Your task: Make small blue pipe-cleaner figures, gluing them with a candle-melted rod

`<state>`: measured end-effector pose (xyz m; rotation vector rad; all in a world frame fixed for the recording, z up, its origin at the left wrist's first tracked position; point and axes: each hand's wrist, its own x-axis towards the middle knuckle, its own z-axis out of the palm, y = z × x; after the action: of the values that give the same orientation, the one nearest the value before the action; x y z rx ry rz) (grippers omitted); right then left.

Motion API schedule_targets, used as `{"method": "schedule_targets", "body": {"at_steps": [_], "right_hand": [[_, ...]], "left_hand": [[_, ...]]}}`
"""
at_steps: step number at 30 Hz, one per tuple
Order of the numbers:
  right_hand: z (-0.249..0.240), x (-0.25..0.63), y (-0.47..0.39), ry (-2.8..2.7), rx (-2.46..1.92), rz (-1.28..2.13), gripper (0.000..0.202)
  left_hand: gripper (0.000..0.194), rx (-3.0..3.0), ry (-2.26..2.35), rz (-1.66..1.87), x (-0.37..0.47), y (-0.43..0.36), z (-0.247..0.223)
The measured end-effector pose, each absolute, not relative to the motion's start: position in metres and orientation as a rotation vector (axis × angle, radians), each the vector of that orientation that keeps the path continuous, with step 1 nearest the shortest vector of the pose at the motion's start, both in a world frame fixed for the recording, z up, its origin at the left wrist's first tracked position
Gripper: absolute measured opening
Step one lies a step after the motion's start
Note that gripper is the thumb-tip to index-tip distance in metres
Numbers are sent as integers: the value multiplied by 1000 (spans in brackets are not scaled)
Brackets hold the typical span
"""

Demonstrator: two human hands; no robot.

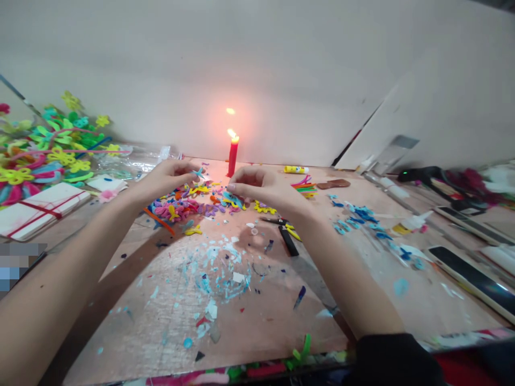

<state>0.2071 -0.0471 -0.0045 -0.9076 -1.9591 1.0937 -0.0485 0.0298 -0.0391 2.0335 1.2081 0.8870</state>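
Red and lit, the candle (pixel 233 156) stands upright on the worktop (pixel 169 332), near its back edge. To its left, the left hand (pixel 176 174) pinches a small light-blue piece (pixel 198 172) between thumb and fingers. The right hand (pixel 257 182) is just beside the candle, fingers curled nearly closed; whether it grips anything, one cannot tell. Colourful fuzzy pieces (pixel 177 208) lie in a pile below the hands, and pliers (pixel 288 236) rest nearer the person, beside the right forearm.

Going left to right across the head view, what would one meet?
White box with red bands, left hand, lit red candle, yellow plastic tube, flat brown piece, small white-nozzled bottle.
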Motion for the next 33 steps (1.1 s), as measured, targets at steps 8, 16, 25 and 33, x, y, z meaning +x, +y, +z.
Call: {"method": "schedule_targets", "body": {"at_steps": [8, 16, 25, 33], "right_hand": [[-64, 206, -7, -2002, -1138, 1161, 25], [-85, 206, -5, -2095, -1328, 1067, 24], [-34, 262, -1, -2133, -1297, 561, 19], [-48, 315, -46, -2416, -1798, 156, 15]], "left_hand": [[33, 2004, 1188, 923, -40, 19, -30], [34, 2027, 1214, 882, -38, 16, -28], [36, 2052, 1217, 858, -38, 16, -29], [39, 2074, 1227, 846, -36, 14, -30]]}}
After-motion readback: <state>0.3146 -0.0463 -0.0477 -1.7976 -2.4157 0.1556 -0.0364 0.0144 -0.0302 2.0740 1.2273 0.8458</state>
